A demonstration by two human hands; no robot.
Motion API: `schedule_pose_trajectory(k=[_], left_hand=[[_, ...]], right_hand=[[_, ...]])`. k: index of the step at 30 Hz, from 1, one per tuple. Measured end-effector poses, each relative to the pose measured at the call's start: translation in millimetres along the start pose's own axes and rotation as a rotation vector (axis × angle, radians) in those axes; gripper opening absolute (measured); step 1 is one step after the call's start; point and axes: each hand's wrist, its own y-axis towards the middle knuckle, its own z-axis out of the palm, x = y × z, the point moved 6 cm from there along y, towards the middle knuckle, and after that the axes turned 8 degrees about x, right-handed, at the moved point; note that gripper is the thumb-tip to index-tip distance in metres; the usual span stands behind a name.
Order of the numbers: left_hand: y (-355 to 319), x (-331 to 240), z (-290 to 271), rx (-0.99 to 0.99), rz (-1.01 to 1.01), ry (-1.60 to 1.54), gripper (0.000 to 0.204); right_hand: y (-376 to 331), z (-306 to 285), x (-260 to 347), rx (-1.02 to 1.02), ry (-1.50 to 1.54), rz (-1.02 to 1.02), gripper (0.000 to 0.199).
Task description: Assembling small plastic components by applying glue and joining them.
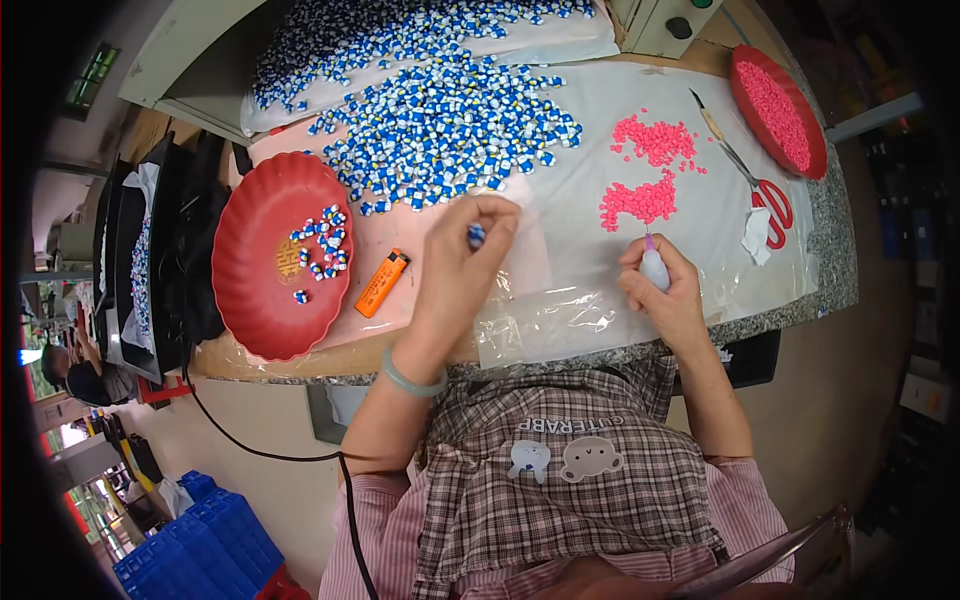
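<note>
My left hand [456, 262], with a pale bangle [412, 378] on its wrist, is closed over the table's middle. A small blue-and-white piece [476, 236] shows between its curled fingers. In my right hand [682, 303] is a small white squeeze bottle [655, 270] with a purple needle tip [649, 241]. The tip points away from me, at the near edge of a cluster of small pink pieces [640, 203]. Beyond it lies another pink cluster [657, 142]. A large heap of blue-and-white pieces [440, 125] spreads past my left hand.
At left, a red scalloped bowl [240, 315] holds several blue-and-white pieces. An orange lighter [382, 283] lies beside it. Red-handled scissors [771, 200], a pointed tool [706, 115] and a red bowl of pink pieces [808, 162] are at right. A black cable [270, 454] hangs at lower left.
</note>
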Motion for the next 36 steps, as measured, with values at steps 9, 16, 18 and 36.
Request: schedule_pose_trajectory(k=[9, 16, 18, 36], left_hand=[[27.8, 6.8, -9.7, -0.078, 0.357, 0.79, 0.022], [16.7, -11.2, 6.9, -0.055, 0.246, 0.391, 0.017], [4.3, -18.2, 12.7, 0.016, 0.123, 0.213, 0.016], [-36.8, 15.5, 72.3, 0.413, -0.215, -0.604, 0.015]], right_hand=[[-3.7, 4.6, 1.5, 0.02, -0.047, 0.03, 0.009], [-10.5, -4.8, -6.2, -0.046, -0.01, 0.067, 0.007], [-10.1, -1.9, -5.9, 0.013, -0.015, 0.032, 0.011], [-7.4, 36.4, 24.9, 0.168, -0.387, -0.383, 0.022]])
